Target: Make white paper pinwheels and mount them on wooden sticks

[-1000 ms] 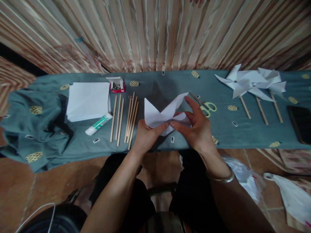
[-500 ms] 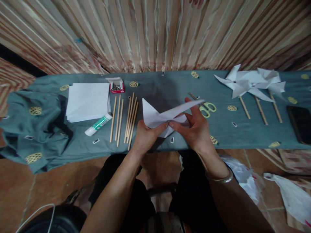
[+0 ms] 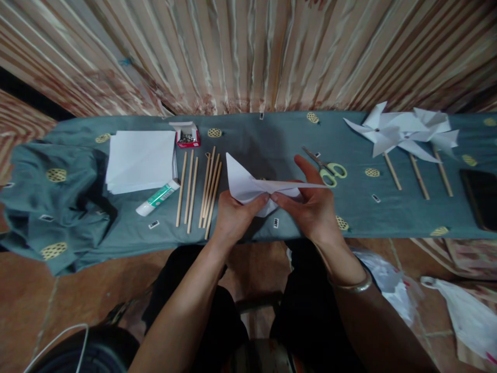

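Both hands hold a white paper pinwheel over the front of the table, its blades partly folded in. My left hand grips its left side, with the thumb pressing near the centre. My right hand pinches it from the right, thumb tip beside the left thumb and index finger raised away from the paper. One blade stretches flat to the right across the right hand's fingers. Fingers beneath the paper are hidden. Just beyond the right hand lie scissors with light green handles.
On the left lie a stack of white paper, a glue stick, a small red-and-white box of metal pins and several wooden sticks. Several finished pinwheels and a dark phone rest at the right of the cloth-covered table.
The right-hand blade of the paper has come down from a raised slant to nearly level. My right index finger now stands clear of it. The thumbs stay at the centre.
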Available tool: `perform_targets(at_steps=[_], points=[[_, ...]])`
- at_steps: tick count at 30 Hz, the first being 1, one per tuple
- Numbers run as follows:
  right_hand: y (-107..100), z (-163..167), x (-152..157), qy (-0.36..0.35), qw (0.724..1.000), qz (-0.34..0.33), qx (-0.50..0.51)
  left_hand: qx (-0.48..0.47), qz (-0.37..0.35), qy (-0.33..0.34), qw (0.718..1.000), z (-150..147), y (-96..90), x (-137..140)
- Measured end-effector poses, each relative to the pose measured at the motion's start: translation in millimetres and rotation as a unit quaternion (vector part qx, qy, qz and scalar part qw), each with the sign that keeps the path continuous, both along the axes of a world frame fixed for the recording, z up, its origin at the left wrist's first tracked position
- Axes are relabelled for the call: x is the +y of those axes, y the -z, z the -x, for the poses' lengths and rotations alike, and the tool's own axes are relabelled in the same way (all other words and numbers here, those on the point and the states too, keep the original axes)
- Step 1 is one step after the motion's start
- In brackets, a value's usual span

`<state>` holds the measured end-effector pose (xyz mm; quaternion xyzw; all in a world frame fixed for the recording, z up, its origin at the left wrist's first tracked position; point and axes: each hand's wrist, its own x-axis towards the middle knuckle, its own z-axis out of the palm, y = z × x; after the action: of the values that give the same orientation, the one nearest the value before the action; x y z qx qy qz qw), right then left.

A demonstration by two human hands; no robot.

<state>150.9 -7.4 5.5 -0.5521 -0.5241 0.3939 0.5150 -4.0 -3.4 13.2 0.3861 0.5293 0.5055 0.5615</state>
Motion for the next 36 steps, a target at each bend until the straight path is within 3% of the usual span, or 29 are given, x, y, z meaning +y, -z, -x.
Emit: perform_targets(at_steps=[5,14,36], points=[[-9.2,3.2,-1.2,-0.011,0.998,0.067,-0.002,0.002,-0.01,0.001,1.0,0.1,1.1,-0.1],[-13.4,6.2,-1.7,-0.013,0.995,0.09,0.034,0.011,-0.033,-0.003,0.999,-0.4,2.3,0.2],[-6.0,3.4,0.3,-0.01,0.998,0.065,-0.005,0.044,-0.073,-0.018,0.996,0.2,6.4,-0.8]])
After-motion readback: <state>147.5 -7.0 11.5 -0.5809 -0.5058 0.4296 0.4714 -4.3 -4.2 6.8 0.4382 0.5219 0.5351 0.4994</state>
